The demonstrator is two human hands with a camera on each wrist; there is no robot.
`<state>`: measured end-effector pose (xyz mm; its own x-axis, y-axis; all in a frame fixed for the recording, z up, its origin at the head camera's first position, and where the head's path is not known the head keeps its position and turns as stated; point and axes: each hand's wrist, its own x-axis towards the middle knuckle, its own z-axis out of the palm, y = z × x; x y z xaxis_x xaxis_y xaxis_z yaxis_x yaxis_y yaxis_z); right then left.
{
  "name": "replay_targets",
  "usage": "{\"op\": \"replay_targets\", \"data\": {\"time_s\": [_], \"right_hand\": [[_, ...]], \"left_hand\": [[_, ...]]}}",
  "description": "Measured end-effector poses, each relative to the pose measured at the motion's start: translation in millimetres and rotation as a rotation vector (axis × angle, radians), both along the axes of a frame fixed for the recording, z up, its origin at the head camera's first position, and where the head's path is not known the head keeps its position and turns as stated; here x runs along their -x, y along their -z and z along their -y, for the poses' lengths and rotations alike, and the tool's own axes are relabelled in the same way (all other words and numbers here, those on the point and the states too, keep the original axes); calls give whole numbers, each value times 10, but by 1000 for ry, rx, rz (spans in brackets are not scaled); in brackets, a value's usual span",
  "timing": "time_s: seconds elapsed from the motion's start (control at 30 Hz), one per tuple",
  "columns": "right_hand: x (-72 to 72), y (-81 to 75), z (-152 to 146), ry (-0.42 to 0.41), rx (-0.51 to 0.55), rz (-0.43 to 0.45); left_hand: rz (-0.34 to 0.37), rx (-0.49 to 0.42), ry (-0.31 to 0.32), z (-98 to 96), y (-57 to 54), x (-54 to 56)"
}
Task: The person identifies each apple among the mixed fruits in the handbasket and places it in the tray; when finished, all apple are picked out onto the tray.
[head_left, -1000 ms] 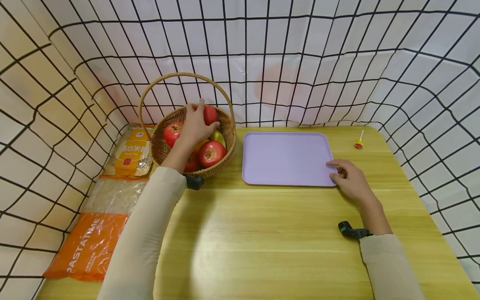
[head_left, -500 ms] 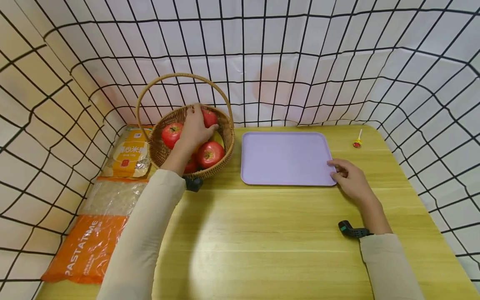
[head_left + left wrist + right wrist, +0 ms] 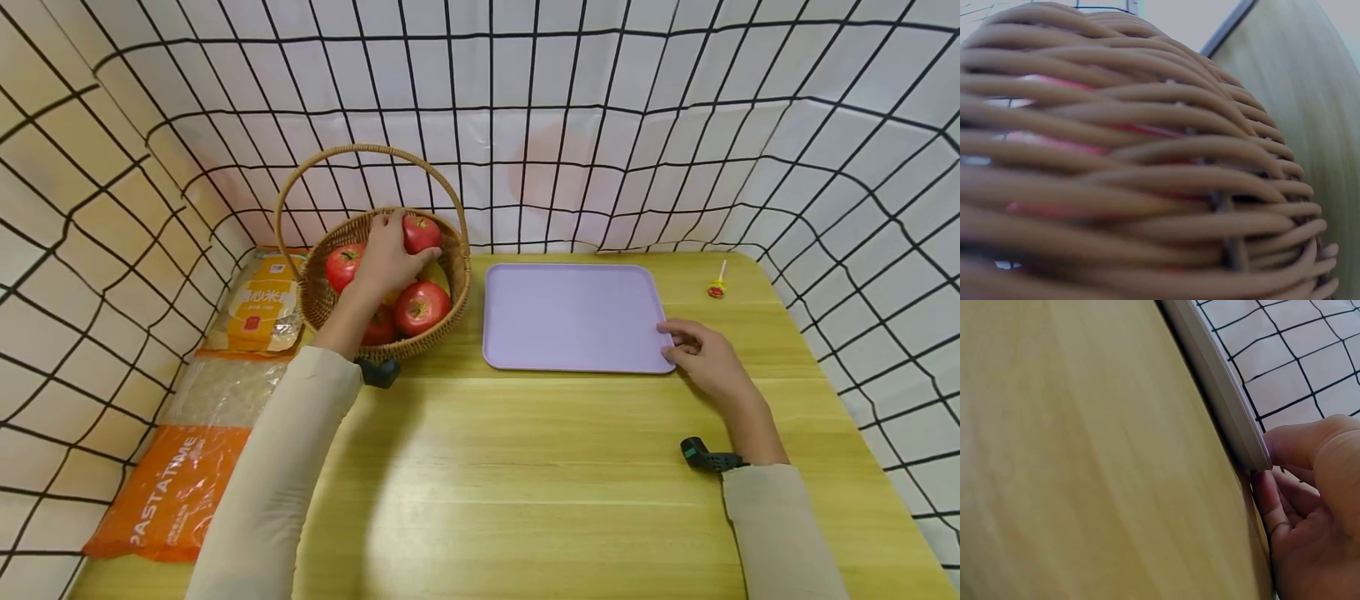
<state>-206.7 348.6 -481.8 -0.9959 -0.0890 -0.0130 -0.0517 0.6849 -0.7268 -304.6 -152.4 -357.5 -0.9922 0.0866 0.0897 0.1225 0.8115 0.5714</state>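
Note:
A wicker basket with a tall hoop handle stands at the back left, with several red apples and a yellowish fruit inside. My left hand reaches into it, fingers along the left side of the rear apple and thumb at its near side. Under the palm the contents are hidden. Another apple sits by the basket's near rim. The left wrist view is filled by the basket weave. At the lilac tray's right end, my right hand pinches the edge, thumb above and a finger below.
On the left lie a yellow-labelled packet and an orange pasta bag. A lollipop lies beyond the tray on the right. White sheeting with a black grid encloses the wooden table at the back and sides.
The left hand has sunk slightly into the basket and eased away from the rear apple, which now sits lower with its stem end showing. The right hand has stayed at the tray.

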Motion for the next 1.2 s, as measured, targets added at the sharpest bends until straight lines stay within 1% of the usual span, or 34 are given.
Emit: {"op": "replay_targets", "data": {"time_s": [0.13, 0.3, 0.47, 0.73, 0.9, 1.03, 1.2], "right_hand": [[-7, 0, -22, 3, 12, -1], [-5, 10, -21, 5, 11, -9], [11, 26, -19, 5, 15, -11], [11, 25, -6, 9, 25, -20], [-6, 16, -10, 9, 28, -16], [-4, 23, -12, 14, 23, -17], [1, 37, 3, 25, 41, -5]], "left_hand": [[-33, -53, -11, 37, -18, -43], [-71, -124, -55, 93, -11, -149], [-130, -162, -76, 122, 5, -249], [-185, -210, -70, 121, 31, -415], [-231, -279, -66, 81, 48, -544], [-278, -342, -55, 32, 52, -616], [-323, -407, -19, -73, 18, -692]]}}
